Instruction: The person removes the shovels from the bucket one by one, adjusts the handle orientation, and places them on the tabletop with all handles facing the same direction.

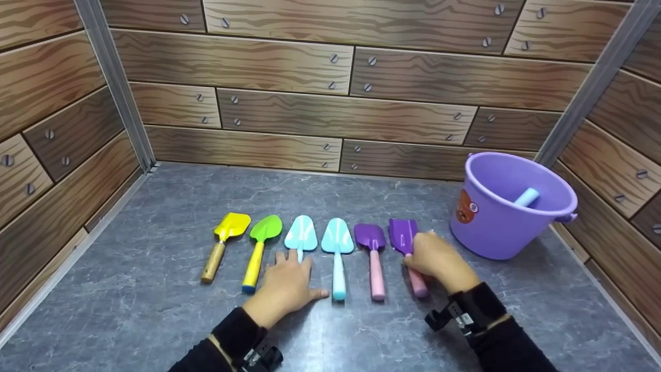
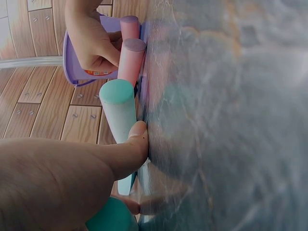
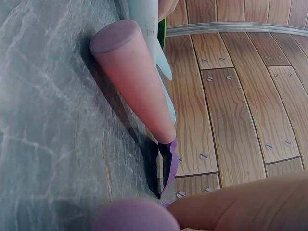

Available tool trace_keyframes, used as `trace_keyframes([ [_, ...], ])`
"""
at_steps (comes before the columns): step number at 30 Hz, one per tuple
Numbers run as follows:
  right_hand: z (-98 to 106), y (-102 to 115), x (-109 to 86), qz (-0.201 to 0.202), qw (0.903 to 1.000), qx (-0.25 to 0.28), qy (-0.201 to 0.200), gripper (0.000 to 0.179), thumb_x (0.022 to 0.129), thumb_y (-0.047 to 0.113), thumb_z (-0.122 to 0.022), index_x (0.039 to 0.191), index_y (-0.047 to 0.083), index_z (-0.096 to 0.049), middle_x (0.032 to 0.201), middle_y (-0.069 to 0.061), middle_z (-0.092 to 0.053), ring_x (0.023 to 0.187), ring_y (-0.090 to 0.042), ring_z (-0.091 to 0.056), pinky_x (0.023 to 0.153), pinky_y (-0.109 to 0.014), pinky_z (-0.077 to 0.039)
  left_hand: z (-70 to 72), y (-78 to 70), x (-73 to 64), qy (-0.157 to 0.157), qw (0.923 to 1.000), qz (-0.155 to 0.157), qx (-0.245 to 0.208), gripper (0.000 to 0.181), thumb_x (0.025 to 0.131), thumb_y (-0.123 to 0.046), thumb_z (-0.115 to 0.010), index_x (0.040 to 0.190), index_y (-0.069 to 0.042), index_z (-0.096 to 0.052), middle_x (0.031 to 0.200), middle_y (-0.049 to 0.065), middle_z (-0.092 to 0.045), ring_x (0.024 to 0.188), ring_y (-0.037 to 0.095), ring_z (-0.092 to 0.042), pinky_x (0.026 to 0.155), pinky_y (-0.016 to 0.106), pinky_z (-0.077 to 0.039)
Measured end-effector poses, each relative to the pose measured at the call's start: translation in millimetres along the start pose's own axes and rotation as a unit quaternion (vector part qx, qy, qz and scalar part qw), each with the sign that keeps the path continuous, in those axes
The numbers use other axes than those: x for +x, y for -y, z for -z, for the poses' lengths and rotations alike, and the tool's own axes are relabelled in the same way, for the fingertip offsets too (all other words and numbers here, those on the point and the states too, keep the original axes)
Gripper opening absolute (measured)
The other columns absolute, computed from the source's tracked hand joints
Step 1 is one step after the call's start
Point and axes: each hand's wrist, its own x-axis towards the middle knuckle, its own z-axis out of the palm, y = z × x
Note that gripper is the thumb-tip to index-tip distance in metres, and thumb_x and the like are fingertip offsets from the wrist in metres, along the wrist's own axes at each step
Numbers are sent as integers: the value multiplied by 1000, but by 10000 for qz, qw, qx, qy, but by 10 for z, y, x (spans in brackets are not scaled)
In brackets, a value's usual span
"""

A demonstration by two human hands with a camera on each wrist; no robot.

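My right hand curls round the neck of the rightmost toy shovel, which has a purple blade and pink handle and lies on the floor. With fingers spread, my left hand lies over the handle of a light blue trowel; its palm hides most of that handle. The left thumb points toward the handle of a second light blue trowel. Between that trowel and my right hand lies another purple shovel with a pink handle.
Left of my hands lie a green trowel with a yellow handle and a yellow shovel with a wooden handle. A purple bucket stands at the right, with a light blue handle inside. Wood-patterned walls enclose the grey surface.
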Motion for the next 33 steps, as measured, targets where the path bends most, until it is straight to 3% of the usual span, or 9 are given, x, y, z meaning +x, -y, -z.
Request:
trace_keyframes([
  [13, 72, 3, -42, 188, 9998, -83, -35, 26, 99, 23, -87, 92, 0, -78, 106, -27, -81, 85, -33, -74, 90, -62, -68, -9, -4, -15, 13, 10000, -8, 8, 82, 99, -69, -87, 149, -6, -70, 163, 32, -59, 153, 55, -58, 118, 73, -62],
  [16, 130, -7, -62, 294, 9995, -97, -106, 27, 99, 23, -86, 95, -2, -79, 105, -29, -82, 85, -35, -76, 88, -61, -69, 6, -14, -26, -21, 10000, -10, 20, 81, 99, -69, -87, 147, -6, -71, 163, 33, -60, 151, 56, -58, 117, 74, -61],
  [20, 282, -14, -116, 117, 9999, 1, -38, 31, 105, 28, -84, 97, -1, -82, 98, -23, -82, 75, -27, -76, 73, -49, -68, 14, -16, -24, -20, 10000, -18, 7, 82, 98, -70, -88, 147, -6, -71, 162, 33, -60, 149, 56, -59, 117, 75, -61],
  [22, 381, -14, -153, 47, 10000, 5, -70, 34, 108, 32, -83, 101, -1, -85, 99, -20, -84, 72, -23, -76, 73, -48, -67, 13, -14, -20, -15, 10000, -28, 10, 82, 98, -70, -88, 147, -6, -71, 162, 33, -61, 149, 55, -59, 117, 75, -61],
  [25, 514, -17, -223, 129, 9993, -56, -346, 35, 110, 34, -81, 112, 0, -88, 104, -19, -88, 76, -25, -79, 82, -56, -69, 12, -6, -12, 7, 10000, -26, 21, 83, 99, -70, -87, 148, -6, -70, 162, 33, -60, 150, 55, -59, 117, 74, -61],
  [28, 622, -42, -292, 241, 9970, -149, -725, 37, 109, 36, -81, 114, 0, -88, 106, -20, -88, 82, -31, -80, 87, -64, -67, 14, -4, -18, 8, 10000, -31, 19, 84, 99, -70, -87, 149, -6, -70, 164, 34, -59, 152, 56, -58, 118, 75, -61],
  [33, 779, -83, -407, 332, 9930, -69, -1130, 36, 110, 35, -80, 116, 0, -87, 106, -21, -88, 85, -34, -81, 86, -65, -67, 23, -8, -31, -22, 10000, -49, -17, 84, 99, -70, -87, 148, -5, -70, 164, 34, -59, 153, 58, -57, 119, 77, -59],
])
